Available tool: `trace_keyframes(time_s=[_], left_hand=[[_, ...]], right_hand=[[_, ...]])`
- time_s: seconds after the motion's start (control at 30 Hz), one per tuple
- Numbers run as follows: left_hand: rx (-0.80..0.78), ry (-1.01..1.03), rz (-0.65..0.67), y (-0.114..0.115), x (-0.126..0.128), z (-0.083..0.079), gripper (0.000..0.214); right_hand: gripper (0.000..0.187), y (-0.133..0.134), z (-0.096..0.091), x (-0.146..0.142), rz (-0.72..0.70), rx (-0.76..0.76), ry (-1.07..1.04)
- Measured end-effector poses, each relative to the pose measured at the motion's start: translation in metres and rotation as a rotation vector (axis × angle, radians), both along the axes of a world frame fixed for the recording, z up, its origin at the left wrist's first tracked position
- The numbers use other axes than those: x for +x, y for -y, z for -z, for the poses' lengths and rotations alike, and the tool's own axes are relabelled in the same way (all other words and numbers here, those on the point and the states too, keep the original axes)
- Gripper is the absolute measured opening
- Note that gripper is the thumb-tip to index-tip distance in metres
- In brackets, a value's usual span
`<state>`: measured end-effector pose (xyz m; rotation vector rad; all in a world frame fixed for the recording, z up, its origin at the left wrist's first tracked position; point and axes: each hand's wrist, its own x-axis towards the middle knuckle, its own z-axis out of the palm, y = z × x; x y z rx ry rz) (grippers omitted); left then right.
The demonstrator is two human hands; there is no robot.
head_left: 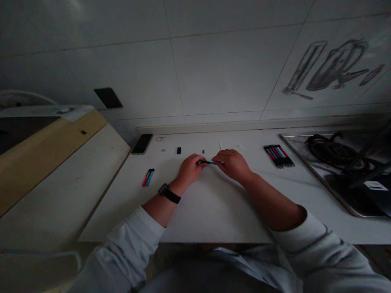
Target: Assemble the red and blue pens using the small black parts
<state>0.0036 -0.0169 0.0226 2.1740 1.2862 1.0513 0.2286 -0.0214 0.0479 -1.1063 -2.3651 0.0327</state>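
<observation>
Black with a teal band, a slim pen (210,162) is bridging my two hands, lying nearer the far edge of the desk (207,215) than its near edge. My left hand (191,169) is pinching the black end between thumb and fingers, and my right hand (232,165) is gripping the teal end; both grips are looking narrow, and the pen's tips are disappearing behind my fingers. Whether it is touching the desk or hanging just over it, I am not able to tell.

Judging by its thin, plastic-looking body, I am expecting it to feel light and stiff, a little slippery where it is smooth, and fragile only if I am bending it. Its two ends are seeming the best places to hold, with fingertips lined up along its length so that no sideways load is building.

Just beyond the pen, towards the far edge, a tiny black part (203,151) is lying; further left, two short black cylinders (179,150) are lying side by side. Beyond my right hand, a white strip (221,145) is pointing at the far edge. Red and blue pen barrels (148,178) are lying near the left edge, and a row of pens (278,156) is resting towards the right, beside the metal-rimmed hob (301,144).
</observation>
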Motion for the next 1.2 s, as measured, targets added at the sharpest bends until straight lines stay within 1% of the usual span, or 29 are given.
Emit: trace_keyframes(time_s=[0.1,0.17,0.23,0.33,0.4,0.47,0.53,0.6,0.67,0.73,0.8,0.93,1.2], left_hand=[[0.05,0.081,-0.043,-0.002,-0.003,0.001,0.005],[0.064,0.14,-0.074,-0.003,-0.004,0.003,0.006],[0.06,0.189,-0.106,-0.005,-0.006,0.005,0.009],[0.032,0.223,-0.135,-0.007,-0.006,0.008,0.01],[0.02,0.213,-0.099,-0.007,-0.005,0.008,0.009],[0.007,0.179,-0.028,-0.004,-0.002,0.006,0.006],[-0.02,0.138,0.054,0.001,0.0,0.002,0.006],[-0.057,0.116,0.141,0.005,0.002,-0.002,0.009],[-0.091,0.121,0.231,0.008,0.003,-0.005,0.013],[-0.118,0.121,0.274,0.008,0.003,-0.003,0.02],[-0.133,0.099,0.254,0.006,0.002,0.001,0.027],[-0.153,0.038,0.183,0.001,0.0,0.008,0.034],[-0.15,-0.08,0.171,0.002,0.001,0.007,0.03]], right_hand=[[0.025,0.0,-0.003,0.003,0.088,0.015,-0.136],[0.026,-0.001,-0.005,0.005,0.157,-0.011,-0.25],[0.025,-0.005,-0.005,0.007,0.2,-0.084,-0.381],[0.028,-0.014,0.0,0.007,0.216,-0.262,-0.644],[0.034,-0.018,0.004,0.005,0.183,-0.392,-0.849],[0.038,-0.019,0.006,0.002,0.117,-0.509,-1.023],[0.038,-0.017,0.006,-0.002,0.052,-0.601,-1.12],[0.039,-0.014,0.004,-0.005,0.014,-0.664,-1.152],[0.043,-0.013,0.003,-0.006,0.009,-0.68,-1.176],[0.048,-0.013,0.002,-0.004,0.044,-0.643,-1.224],[0.049,-0.016,0.002,-0.001,0.087,-0.589,-1.283],[0.042,-0.021,0.001,0.007,0.121,-0.557,-1.313],[0.037,-0.025,0.002,0.014,0.137,-0.511,-1.316]])
